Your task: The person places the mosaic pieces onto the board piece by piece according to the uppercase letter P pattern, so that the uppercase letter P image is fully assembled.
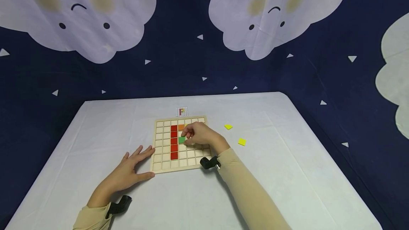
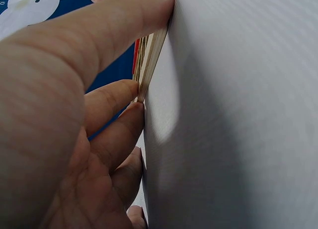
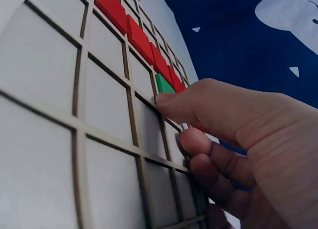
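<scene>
A wooden grid board [image 1: 169, 169] lies on the table. Red square tiles [image 1: 174, 148] form a column in its cells, with an orange tile [image 1: 181, 127] beside the top one. Right of the column is a green tile [image 1: 181, 140]. My right hand [image 1: 201, 133] reaches over the board, thumb and index finger at opposite edges of the green tile; in the right wrist view the thumb tip meets that tile [image 3: 163, 84]. The right hand partly hides a yellow tile near the orange one. My left hand [image 1: 127, 171] touches the board's left edge with outstretched fingers and thumb.
Two loose yellow tiles [image 1: 242, 141] lie on the white table to the right of the board. A small printed pattern card [image 1: 182, 111] sits just behind the board. Dark fabric with clouds [image 1: 278, 13] hangs beyond the table.
</scene>
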Motion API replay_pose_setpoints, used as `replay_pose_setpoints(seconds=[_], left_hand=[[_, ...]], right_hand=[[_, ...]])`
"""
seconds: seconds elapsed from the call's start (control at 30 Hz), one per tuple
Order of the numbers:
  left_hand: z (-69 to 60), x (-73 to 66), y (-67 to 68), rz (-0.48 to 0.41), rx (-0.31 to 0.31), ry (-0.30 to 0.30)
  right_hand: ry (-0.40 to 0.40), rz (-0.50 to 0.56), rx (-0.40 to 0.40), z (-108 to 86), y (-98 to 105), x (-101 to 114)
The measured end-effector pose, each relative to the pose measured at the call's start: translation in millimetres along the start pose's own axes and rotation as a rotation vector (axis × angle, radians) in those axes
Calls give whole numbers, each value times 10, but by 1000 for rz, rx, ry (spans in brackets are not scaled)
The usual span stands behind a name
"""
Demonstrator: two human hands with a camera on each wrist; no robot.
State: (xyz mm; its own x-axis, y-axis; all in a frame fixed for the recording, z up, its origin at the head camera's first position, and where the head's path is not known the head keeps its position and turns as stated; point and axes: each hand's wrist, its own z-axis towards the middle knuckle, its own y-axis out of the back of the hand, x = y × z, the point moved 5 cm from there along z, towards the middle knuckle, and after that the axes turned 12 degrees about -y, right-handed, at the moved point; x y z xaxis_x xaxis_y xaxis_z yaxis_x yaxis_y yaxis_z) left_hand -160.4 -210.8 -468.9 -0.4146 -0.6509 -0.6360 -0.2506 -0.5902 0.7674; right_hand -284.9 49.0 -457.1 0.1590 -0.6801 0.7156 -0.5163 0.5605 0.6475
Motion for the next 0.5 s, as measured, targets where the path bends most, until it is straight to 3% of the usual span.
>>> replay_pose_setpoints(seconds=[0.2,0.5], left_hand=[[-8,-19,1,-1,-1,-2],[-4,-23,-1,3,-2,3]], right_hand=[[57,-11,16,-48,143,21],[13,-53,-74,-169,580,-172]])
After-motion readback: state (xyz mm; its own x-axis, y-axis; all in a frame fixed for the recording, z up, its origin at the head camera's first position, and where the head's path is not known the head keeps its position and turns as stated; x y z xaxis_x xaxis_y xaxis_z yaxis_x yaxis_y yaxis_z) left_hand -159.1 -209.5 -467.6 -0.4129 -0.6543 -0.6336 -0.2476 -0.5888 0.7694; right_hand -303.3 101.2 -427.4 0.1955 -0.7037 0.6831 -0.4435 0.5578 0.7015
